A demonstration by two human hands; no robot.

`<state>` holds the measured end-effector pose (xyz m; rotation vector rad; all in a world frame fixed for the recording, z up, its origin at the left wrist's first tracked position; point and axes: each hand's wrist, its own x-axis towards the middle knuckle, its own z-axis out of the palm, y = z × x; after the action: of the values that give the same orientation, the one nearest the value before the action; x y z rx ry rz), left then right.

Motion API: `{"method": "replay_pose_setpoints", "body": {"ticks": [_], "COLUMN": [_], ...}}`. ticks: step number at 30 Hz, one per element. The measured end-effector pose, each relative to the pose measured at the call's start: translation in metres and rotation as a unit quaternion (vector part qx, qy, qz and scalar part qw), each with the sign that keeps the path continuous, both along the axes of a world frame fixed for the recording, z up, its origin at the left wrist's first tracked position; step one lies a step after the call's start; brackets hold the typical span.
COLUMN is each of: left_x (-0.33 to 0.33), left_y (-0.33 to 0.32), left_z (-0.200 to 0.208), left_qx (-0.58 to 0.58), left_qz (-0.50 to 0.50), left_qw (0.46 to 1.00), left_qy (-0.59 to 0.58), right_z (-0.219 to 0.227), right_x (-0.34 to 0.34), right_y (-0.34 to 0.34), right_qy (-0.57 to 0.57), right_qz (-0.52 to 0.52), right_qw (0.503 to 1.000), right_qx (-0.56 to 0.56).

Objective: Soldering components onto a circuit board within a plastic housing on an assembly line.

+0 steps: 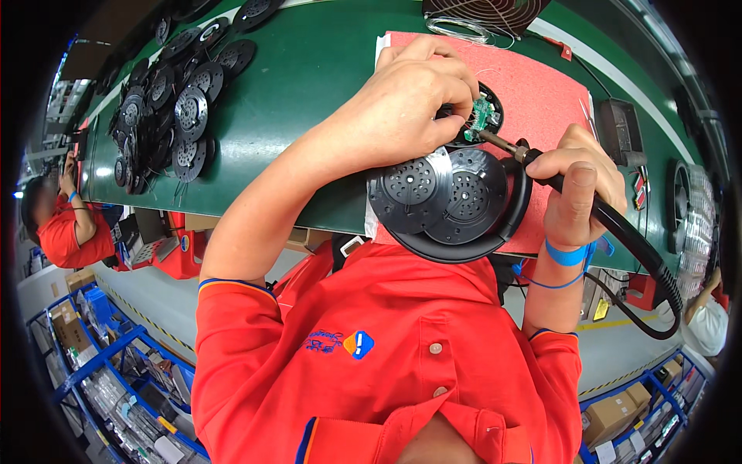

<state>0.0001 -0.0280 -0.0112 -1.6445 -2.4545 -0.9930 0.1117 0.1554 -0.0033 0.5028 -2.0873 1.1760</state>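
My right hand (583,182) is closed around the black handle of a soldering iron (547,172). Its metal tip reaches left to the edge of a small green circuit board (484,114), which sits in a round black ear cup (497,99). Over that cup, my left hand (421,100) is bent with thumb and fingers pinched beside the board; what they hold is hidden. Closer to my body, two round perforated black speaker plates (407,185) (468,195) overlap inside a curved black headphone band (513,220).
A red-pink mat (541,81) lies under the work on the green table (309,69). Loose speaker plates (191,114) are heaped at the left. A wire-grille fan (483,15) stands at the far edge, a dark box (621,127) at the right. The iron's cord (657,271) loops beside my right wrist.
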Motion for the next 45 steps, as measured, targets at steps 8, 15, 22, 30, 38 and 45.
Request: {"method": "replay_pose_setpoints", "body": {"ticks": [8, 15, 22, 30, 38, 45], "left_x": [0.004, 0.003, -0.004, 0.007, 0.004, -0.111], "left_y": [-0.002, -0.001, 0.001, 0.003, -0.002, -0.082], "left_z": [-0.004, -0.005, -0.003, -0.020, -0.021, 0.055], "left_qx": [-0.001, 0.001, 0.010, 0.082, 0.090, 0.015], "left_qz": [0.008, 0.013, 0.020, 0.018, 0.014, 0.261], "left_qw": [1.000, 1.000, 1.000, 0.996, 0.996, 0.964], "left_qy": [-0.004, -0.006, -0.008, -0.018, -0.025, -0.042], "right_z": [0.000, -0.001, -0.004, -0.040, -0.039, -0.022], "right_x": [0.003, 0.001, -0.004, 0.079, 0.090, 0.101], "right_y": [-0.003, -0.002, 0.004, 0.011, -0.030, 0.003], "right_qy": [-0.007, -0.009, 0.033, -0.073, -0.126, -0.070], "right_qz": [-0.002, -0.001, 0.016, 0.013, -0.033, -0.042], "right_qw": [1.000, 1.000, 0.999, 0.997, 0.980, 0.969], "right_qx": [0.002, 0.007, -0.001, -0.002, 0.148, 0.235]}}
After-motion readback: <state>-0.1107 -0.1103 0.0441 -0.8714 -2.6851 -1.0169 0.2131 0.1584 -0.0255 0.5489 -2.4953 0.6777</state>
